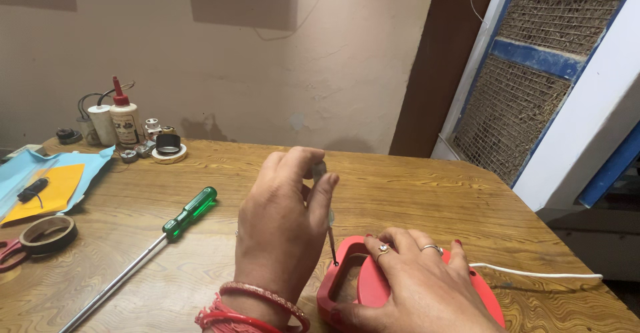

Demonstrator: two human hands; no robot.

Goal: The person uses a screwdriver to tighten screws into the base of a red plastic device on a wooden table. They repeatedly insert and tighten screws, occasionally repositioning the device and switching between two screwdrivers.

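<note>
Left hand [283, 230] pinches a slim screwdriver [329, 230] upright, tip in the red iron [360, 286] on the bench [413, 193], right hand [420, 283] pressing flat on it — screw work looks midway, casing not yet opened.

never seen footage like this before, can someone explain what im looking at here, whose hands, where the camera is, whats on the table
There is no machine here. One camera sits on a person's head and looks down at their own two bare hands over a wooden table. The left hand holds a small screwdriver upright, its tip down in a red iron. The right hand lies flat on the iron; a white cord runs off it to the right. A green screwdriver lies loose to the left, with a tape roll and a glue bottle farther off.
</note>
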